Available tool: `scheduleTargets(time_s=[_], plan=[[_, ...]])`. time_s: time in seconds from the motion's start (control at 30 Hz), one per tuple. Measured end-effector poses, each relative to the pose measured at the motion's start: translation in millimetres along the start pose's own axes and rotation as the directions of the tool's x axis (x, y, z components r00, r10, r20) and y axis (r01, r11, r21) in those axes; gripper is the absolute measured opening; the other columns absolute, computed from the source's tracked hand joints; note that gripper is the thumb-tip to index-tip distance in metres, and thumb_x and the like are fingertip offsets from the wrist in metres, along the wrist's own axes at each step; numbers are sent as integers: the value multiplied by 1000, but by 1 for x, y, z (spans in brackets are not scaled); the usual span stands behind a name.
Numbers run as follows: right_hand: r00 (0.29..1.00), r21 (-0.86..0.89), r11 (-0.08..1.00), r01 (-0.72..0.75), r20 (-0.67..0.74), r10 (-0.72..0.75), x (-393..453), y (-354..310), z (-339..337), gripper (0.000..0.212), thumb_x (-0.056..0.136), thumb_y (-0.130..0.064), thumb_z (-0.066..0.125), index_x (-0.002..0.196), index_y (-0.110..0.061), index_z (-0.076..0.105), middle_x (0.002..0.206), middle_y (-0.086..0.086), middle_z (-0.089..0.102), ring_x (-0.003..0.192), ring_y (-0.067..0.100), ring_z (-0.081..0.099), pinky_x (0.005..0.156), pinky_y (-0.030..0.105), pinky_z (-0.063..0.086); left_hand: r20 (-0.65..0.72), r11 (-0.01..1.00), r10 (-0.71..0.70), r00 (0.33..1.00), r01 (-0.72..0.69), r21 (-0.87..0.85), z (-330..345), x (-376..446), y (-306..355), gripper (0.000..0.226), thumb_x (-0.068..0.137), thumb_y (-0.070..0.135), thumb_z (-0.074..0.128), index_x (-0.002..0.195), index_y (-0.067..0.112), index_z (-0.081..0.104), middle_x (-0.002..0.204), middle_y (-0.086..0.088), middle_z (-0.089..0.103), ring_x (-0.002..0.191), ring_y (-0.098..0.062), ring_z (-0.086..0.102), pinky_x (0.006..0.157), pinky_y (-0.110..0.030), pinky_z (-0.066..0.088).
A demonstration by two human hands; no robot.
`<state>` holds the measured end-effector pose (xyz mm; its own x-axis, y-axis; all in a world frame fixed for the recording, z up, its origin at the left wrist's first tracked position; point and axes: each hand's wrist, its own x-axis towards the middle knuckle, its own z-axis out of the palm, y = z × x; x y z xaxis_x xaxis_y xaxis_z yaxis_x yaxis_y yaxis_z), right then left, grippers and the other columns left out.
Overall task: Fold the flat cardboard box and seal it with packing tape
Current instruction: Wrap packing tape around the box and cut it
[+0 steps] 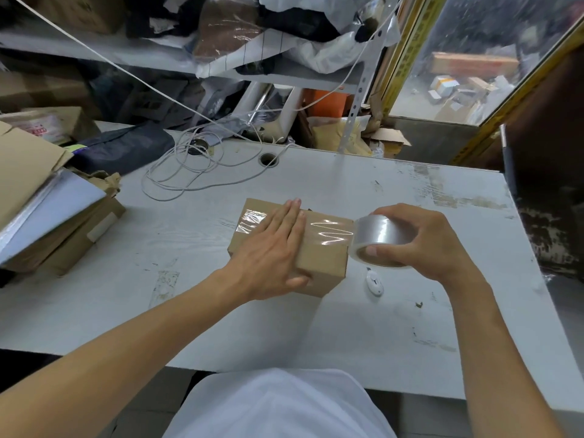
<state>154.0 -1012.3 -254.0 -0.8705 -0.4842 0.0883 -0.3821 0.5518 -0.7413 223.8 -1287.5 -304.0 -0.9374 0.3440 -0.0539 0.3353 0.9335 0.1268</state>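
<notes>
On the white worn tabletop (316, 327), at centre, 1 small brown cardboard box (319, 263), folded shut. Left hand (271, 251) flat on its top, fingers straight, pressing the glossy clear tape strip (325, 232). Right hand (423, 241) curled around the clear packing tape roll (379, 240), just beside the box's right edge.

Bare forearms, no sleeves reaching the wrists, no watch, rings or gloves on left hand (271, 248) or right hand (423, 238). White garment (278, 406), smooth and unmarked, at near edge of view, below the arms.
</notes>
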Motion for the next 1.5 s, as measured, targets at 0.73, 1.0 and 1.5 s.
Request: scheduleTargets(time_s=[0.73, 1.0, 1.5], plan=[[999, 67, 997, -46, -5, 46, -8, 12, 9, 48, 66, -45, 89, 109, -34, 69, 102, -30, 66, 100, -5, 60, 70, 8, 49, -4, 1000, 6, 1000, -6, 22, 3, 18, 35, 120, 79, 68, 58, 156, -4, 0, 165, -30, -3, 154, -39, -6, 124, -44, -6], [998, 94, 994, -55, -1, 55, -7, 12, 7, 43, 68, -39, 90, 106, -32, 71, 98, -26, 68, 97, -2, 62, 70, 11, 50, 46, 999, 26, 999, -27, 22, -1, 20, 31, 124, 75, 68, 65, 159, 20, -11, 164, -30, -7, 154, -41, -6, 123, -47, -3], [996, 96, 991, -89, 3, 89, -17, 21, 15, 46, 66, -43, 90, 106, -34, 70, 99, -28, 67, 96, -5, 62, 70, 8, 48, 7, 994, 101, 995, -102, 26, 7, 24, 42, 105, 86, 49, 64, 161, 17, -3, 166, -28, -2, 155, -40, -2, 122, -42, -7]])
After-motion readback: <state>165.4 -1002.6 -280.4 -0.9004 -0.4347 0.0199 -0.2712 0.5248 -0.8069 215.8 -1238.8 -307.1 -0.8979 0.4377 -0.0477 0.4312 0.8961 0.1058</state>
